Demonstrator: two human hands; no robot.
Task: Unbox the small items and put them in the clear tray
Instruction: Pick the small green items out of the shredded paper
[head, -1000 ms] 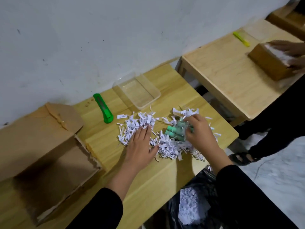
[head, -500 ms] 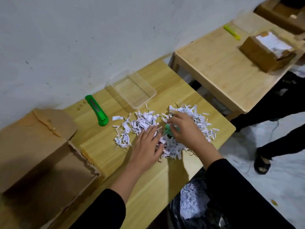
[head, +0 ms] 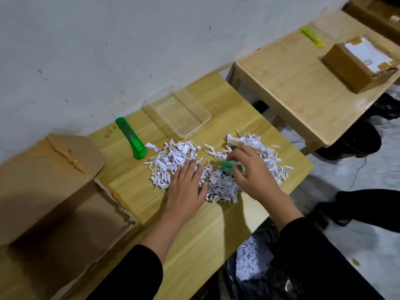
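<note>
A heap of white shredded paper point(head: 173, 161) is spread over the middle of the wooden table point(head: 218, 226). My left hand point(head: 186, 187) lies flat on the heap, fingers apart, holding nothing. My right hand point(head: 252, 172) is closed on small green items point(head: 227, 166), blurred, just above the shreds. The clear tray point(head: 180, 112) stands empty behind the heap near the wall. The opened cardboard box point(head: 52, 198) lies on its side at the table's left end.
A green box cutter point(head: 131, 138) lies between the box and the tray. A black bag holding shredded paper point(head: 253, 263) hangs below the table's front edge. A second table point(head: 298, 83) to the right carries another box point(head: 357, 63) and a yellow cutter point(head: 312, 37).
My right hand has lifted the green items up out of the shreds. My left hand has stayed flat on the heap. The other person's hands have left the far box.
</note>
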